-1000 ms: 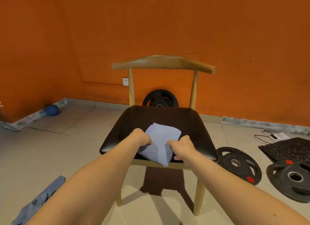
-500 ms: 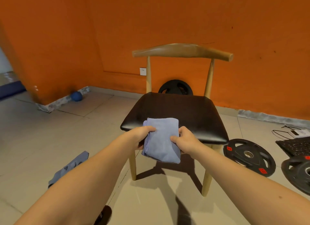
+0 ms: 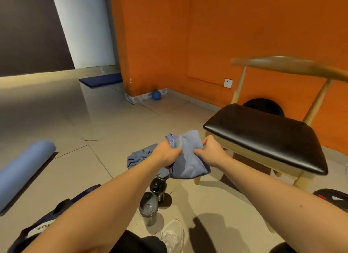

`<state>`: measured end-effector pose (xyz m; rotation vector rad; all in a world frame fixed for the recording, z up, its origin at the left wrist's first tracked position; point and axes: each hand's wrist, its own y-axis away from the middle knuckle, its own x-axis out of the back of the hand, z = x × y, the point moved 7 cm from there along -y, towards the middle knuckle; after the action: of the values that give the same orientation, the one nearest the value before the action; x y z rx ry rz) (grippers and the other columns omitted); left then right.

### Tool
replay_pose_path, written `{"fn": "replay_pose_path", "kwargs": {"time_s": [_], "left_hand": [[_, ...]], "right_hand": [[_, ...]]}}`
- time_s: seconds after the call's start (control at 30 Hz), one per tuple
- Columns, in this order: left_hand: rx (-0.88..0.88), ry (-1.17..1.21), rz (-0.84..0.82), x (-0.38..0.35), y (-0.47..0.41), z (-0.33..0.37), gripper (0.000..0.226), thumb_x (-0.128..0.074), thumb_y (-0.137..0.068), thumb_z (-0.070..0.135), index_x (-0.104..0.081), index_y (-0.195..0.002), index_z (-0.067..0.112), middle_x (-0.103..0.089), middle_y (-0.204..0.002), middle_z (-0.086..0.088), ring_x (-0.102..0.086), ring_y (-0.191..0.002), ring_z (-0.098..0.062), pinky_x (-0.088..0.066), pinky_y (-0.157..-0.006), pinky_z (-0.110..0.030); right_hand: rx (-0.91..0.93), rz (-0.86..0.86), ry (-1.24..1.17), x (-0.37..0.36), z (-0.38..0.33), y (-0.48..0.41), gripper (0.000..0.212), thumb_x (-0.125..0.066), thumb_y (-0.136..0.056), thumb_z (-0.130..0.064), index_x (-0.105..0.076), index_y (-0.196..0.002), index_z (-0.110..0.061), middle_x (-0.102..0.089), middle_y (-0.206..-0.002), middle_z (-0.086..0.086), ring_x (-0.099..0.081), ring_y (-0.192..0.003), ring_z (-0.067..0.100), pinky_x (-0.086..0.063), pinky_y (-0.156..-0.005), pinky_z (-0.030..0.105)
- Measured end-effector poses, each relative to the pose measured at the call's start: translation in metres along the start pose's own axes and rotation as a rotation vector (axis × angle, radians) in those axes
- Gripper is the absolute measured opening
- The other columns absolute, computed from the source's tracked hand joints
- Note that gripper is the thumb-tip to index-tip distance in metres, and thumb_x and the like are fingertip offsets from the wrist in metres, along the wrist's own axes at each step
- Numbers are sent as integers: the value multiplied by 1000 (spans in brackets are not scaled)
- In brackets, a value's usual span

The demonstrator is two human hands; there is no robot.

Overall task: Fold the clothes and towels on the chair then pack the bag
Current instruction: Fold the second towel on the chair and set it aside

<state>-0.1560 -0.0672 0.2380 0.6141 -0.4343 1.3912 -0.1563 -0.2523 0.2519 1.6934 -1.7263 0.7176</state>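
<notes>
A folded light-blue towel (image 3: 188,158) hangs in the air left of the chair, held by both hands. My left hand (image 3: 166,153) grips its left edge and my right hand (image 3: 211,151) pinches its right side. The wooden chair (image 3: 263,134) with its black seat stands at the right, and nothing lies on the seat. A blue-grey garment (image 3: 139,157) lies crumpled on the floor just beyond my left hand. A dark bag (image 3: 47,218) sits at the lower left, partly hidden by my left forearm.
Two dark bottles (image 3: 152,200) stand on the floor under the towel. A rolled blue mat (image 3: 24,168) lies at the left. A white shoe (image 3: 173,234) shows at the bottom, a weight plate (image 3: 333,198) at the right edge, and a blue ball (image 3: 156,95) by the orange wall.
The towel has been lifted off the chair seat and carried left, still held in both hands. The view has swung left, bringing the bag, the bottles and the rolled mat into sight.
</notes>
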Motion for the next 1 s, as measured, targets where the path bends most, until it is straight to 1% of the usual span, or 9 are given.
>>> {"fn": "replay_pose_path", "kwargs": {"time_s": [0.13, 0.33, 0.4, 0.47, 0.53, 0.6, 0.73, 0.87, 1.0], "left_hand": [[77, 137, 125, 54, 44, -32, 23, -67, -85, 14, -46, -78, 13, -50, -73, -10, -47, -67, -25, -39, -60, -36], [137, 223, 384, 131, 107, -65, 13, -70, -89, 18, -58, -88, 17, -69, -95, -15, -68, -87, -35, -62, -77, -50], [164, 268, 395, 150, 120, -73, 10, -64, -97, 21, -59, -90, 15, -67, -89, -13, -68, -81, -32, -62, -67, -45], [210, 299, 387, 166, 129, -82, 21, -59, -101, 24, -56, -84, 13, -59, -72, -9, -62, -62, -25, -55, -51, -33], [261, 320, 375, 179, 132, -97, 23, -55, -102, 29, -60, -92, 8, -58, -70, -10, -59, -52, -22, -52, -46, -28], [303, 360, 350, 184, 131, -119, 34, -51, -103, 35, -63, -108, 3, -66, -85, -16, -63, -54, -22, -56, -50, -29], [380, 477, 285, 183, 132, -174, 37, -43, -106, 38, -52, -122, 5, -68, -91, -18, -68, -57, -24, -62, -63, -36], [450, 547, 225, 174, 124, -246, 41, -36, -108, 35, -49, -133, 4, -63, -106, -17, -70, -70, -29, -62, -67, -36], [502, 517, 260, 165, 118, -329, 26, -42, -104, 13, -60, -119, 2, -71, -107, -20, -70, -81, -29, -57, -72, -36]], "right_hand": [[119, -12, 11, -26, -61, 21, 35, -69, -91, -25, -39, -103, -12, -49, -84, 6, -45, -70, 21, -36, -57, 34], [389, -204, -20, -76, -148, 60, 22, -69, -94, -23, -59, -100, -4, -64, -92, 10, -58, -83, 25, -50, -75, 42], [432, -271, -18, -93, -169, 69, 28, -69, -95, -31, -63, -102, -5, -68, -101, 12, -64, -95, 29, -52, -85, 44], [451, -340, -26, -113, -185, 73, 40, -68, -96, -41, -65, -106, -3, -69, -107, 17, -64, -101, 34, -52, -88, 47], [460, -407, -37, -135, -197, 73, 48, -66, -94, -50, -64, -104, -4, -68, -100, 14, -63, -90, 30, -52, -79, 42], [462, -468, -43, -160, -205, 72, 49, -66, -92, -57, -60, -92, -8, -59, -82, 8, -52, -73, 22, -42, -67, 37], [400, -607, -33, -223, -208, 72, 62, -66, -85, -68, -64, -99, -8, -55, -83, 5, -49, -74, 20, -38, -66, 35], [356, -713, -8, -297, -201, 67, 44, -81, -81, -52, -55, -82, -17, -51, -73, 0, -47, -65, 15, -36, -59, 29], [321, -735, -2, -377, -185, 55, 23, -81, -84, -25, -62, -81, -12, -56, -71, 4, -53, -66, 19, -42, -59, 33]]}}
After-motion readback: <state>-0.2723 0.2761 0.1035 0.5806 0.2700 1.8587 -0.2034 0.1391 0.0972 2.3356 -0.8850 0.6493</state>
